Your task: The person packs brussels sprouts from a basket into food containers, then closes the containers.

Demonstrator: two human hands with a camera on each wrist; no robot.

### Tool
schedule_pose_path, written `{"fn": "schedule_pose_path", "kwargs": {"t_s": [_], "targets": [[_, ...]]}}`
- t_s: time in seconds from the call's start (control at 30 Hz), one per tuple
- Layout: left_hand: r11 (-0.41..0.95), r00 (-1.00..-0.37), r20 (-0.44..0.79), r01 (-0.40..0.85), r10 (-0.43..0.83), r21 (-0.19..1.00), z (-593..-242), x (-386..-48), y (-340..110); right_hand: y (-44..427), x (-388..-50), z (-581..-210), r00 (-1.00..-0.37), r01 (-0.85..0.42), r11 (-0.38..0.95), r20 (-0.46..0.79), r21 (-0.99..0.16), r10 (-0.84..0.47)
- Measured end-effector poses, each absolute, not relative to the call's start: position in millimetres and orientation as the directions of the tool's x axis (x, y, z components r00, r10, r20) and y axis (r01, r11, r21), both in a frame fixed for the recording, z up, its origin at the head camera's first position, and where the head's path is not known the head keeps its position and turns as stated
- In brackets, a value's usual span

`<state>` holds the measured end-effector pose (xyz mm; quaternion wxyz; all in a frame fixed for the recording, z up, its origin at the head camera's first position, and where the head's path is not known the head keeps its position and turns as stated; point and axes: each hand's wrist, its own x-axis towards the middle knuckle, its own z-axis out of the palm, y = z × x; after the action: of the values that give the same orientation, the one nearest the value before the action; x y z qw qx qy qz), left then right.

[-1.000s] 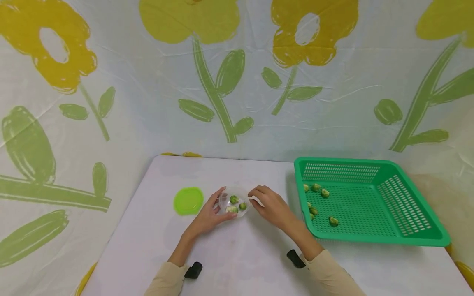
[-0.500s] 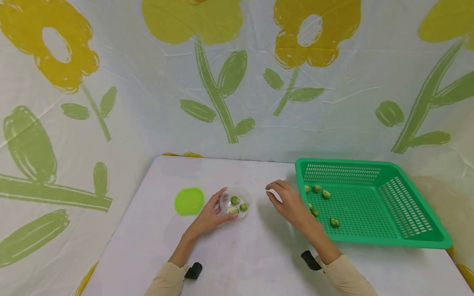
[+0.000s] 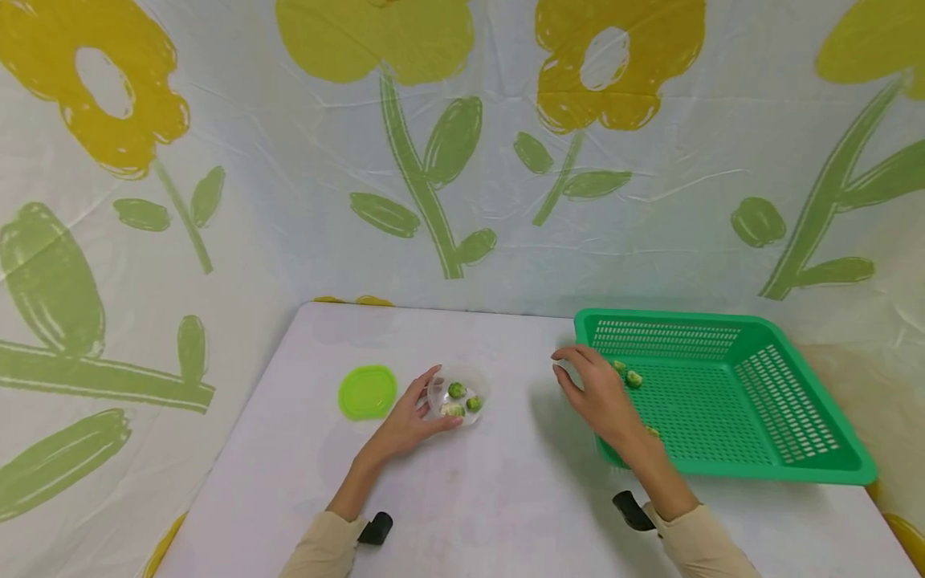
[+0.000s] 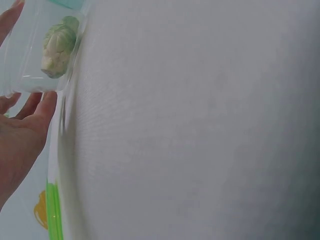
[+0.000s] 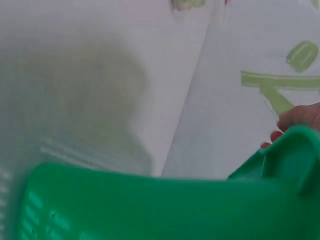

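A clear plastic container (image 3: pixel 470 381) stands on the table, with several Brussels sprouts (image 3: pixel 456 390) inside. My left hand (image 3: pixel 405 425) grips its left side, thumb at the front and fingers behind. In the left wrist view, one sprout (image 4: pixel 59 47) shows through the container wall (image 4: pixel 30 82). My right hand (image 3: pixel 596 393) hovers over the left rim of the green basket (image 3: pixel 723 466), fingers loosely bent and nothing seen between them. It hides part of the sprouts in there; a few still show (image 3: pixel 633 379). The right wrist view catches only its fingertips (image 5: pixel 295 117) past the basket's rim.
A bright green lid (image 3: pixel 368 392) lies left of the container on the white table (image 3: pixel 462 514). Behind the table hangs a white cloth (image 3: pixel 289 241) printed with flowers. The basket takes up the table's right side.
My right hand has moved right, from beside the container to above the basket's left rim. My left hand keeps its hold on the container, and the sprouts inside lie as before.
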<state>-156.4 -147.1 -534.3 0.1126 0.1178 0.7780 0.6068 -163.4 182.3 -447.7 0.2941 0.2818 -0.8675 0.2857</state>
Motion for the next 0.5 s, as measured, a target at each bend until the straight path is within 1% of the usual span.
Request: {"fn": "schedule_pose_path", "kwargs": {"t_s": [0.17, 0.43, 0.5], "targets": [[0.237, -0.948, -0.029, 0.049, 0.318, 0.970, -534, -157, -147, 196, -163, -448, -0.696, -0.621, 0.706, 0.655, -0.342, -0.294], [0.257, -0.949, -0.035, 0.049, 0.313, 0.965, -535, -157, -147, 217, -159, -450, -0.751, -0.571, 0.714, 0.608, -0.405, -0.255], [0.256, -0.949, -0.036, 0.047, 0.312, 0.966, -535, -157, -147, 222, -158, -451, -0.752, -0.566, 0.718, 0.611, -0.406, -0.247]]}}
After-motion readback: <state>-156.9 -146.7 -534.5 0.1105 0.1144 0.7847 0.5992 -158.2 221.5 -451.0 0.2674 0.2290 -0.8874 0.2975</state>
